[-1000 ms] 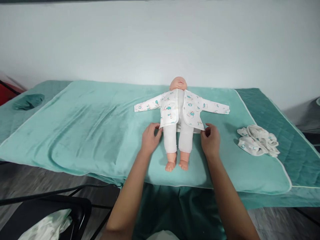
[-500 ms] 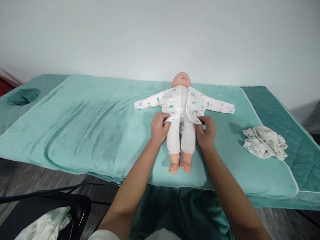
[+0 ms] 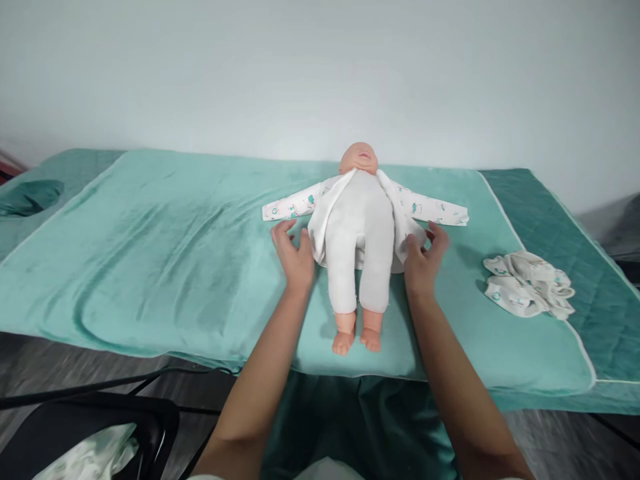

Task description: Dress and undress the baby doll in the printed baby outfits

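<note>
Doll (image 3: 361,227) lying face-up on teal towel (image 3: 175,253) over bed (image 3: 545,220), feet nearing front edge; left hand (image 3: 294,252) and right hand (image 3: 421,259) both spread wide, gripping nothing, resting against opened jacket (image 3: 293,207) flaps; uneven sideways tug probably sliding doll, bunching sleeves.

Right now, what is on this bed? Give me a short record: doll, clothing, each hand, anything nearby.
Doll: on its back on teal blanket, head toward the wall, feet bare.
Jacket: printed, spread open to both sides, sleeves flat.
Left hand: open, at one flap's edge.
Right hand: open, resting on the other flap.
Nearby: crumpled printed garment on the blanket, beyond the right hand.
</note>
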Demonstrator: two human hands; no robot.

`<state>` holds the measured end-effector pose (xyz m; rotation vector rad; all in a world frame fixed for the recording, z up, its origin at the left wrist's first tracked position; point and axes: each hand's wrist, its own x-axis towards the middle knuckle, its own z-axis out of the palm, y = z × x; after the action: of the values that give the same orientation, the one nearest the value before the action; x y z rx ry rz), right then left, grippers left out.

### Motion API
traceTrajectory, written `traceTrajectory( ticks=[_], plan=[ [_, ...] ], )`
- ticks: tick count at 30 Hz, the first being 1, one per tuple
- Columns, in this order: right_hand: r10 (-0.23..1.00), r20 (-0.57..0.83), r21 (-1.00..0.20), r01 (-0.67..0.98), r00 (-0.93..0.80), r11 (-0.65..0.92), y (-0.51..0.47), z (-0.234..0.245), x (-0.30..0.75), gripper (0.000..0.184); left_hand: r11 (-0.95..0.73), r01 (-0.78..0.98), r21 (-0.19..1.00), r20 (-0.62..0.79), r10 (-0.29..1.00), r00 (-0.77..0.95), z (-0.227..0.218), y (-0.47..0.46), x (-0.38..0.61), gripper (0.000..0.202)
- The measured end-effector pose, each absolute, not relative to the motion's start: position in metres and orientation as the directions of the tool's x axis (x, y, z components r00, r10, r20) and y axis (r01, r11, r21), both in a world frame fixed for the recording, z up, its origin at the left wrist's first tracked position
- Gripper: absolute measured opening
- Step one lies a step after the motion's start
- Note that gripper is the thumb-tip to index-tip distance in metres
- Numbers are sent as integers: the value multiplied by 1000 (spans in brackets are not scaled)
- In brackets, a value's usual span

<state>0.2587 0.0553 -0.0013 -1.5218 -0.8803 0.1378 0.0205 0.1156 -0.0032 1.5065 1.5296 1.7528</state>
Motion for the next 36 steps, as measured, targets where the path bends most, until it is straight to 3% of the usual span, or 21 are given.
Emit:
traceTrajectory(
  ticks=[3, 6, 8, 11, 14, 16, 19, 21, 23, 26, 30, 33, 36],
  plan=[
    [667, 432, -875, 461, 607, 146, 43, 0, 254, 40, -369, 467, 803, 502, 843, -196, -1, 108, 20, 12],
    [741, 352, -904, 414, 572, 109, 25, -1, 248, 37, -378, 485, 788, 472, 878, -83, -1, 104, 21, 14],
    [749, 384, -876, 470, 540, 110, 9, -3, 250, 36, -419, 508, 752, 509, 859, -45, -2, 101, 21, 16],
    [737, 543, -708, 691, 403, 144, -20, -2, 272, 35, -500, 557, 663, 598, 802, 8, -2, 92, 19, 20],
    [710, 650, -412, 911, 271, 29, -49, 9, 320, 41, -569, 604, 558, 653, 750, 104, 0, 75, 17, 23],
    [712, 628, -290, 943, 314, -161, -64, 21, 358, 49, -612, 602, 513, 668, 725, 168, 2, 59, 15, 24],
    [771, 485, -241, 910, 414, -337, -77, 44, 404, 46, -685, 530, 500, 671, 693, 263, 6, 34, 17, 25],
    [840, 347, -226, 906, 417, -357, -81, 60, 419, 36, -698, 471, 539, 626, 707, 331, 12, 19, 21, 24],
    [879, 281, -214, 918, 386, -335, -82, 77, 419, 23, -619, 437, 653, 538, 785, 308, 21, 9, 27, 23],
    [889, 274, -277, 915, 368, -294, -79, 107, 392, 12, -415, 346, 841, 373, 910, 184, 48, -2, 34, 24],
    [914, 212, -686, 719, 345, -112, -71, 151, 321, 11, -352, 96, 931, 299, 887, 353, 103, -28, 40, 18],
    [954, 133, -906, 423, 269, 7, -68, 185, 261, 12, -441, -3, 898, 370, 750, 548, 142, -55, 41, 33],
    [978, 136, -982, 151, 158, 112, -72, 217, 213, 9, -655, 25, 755, 536, 639, 552, 169, -77, 32, 70]
  ],
)
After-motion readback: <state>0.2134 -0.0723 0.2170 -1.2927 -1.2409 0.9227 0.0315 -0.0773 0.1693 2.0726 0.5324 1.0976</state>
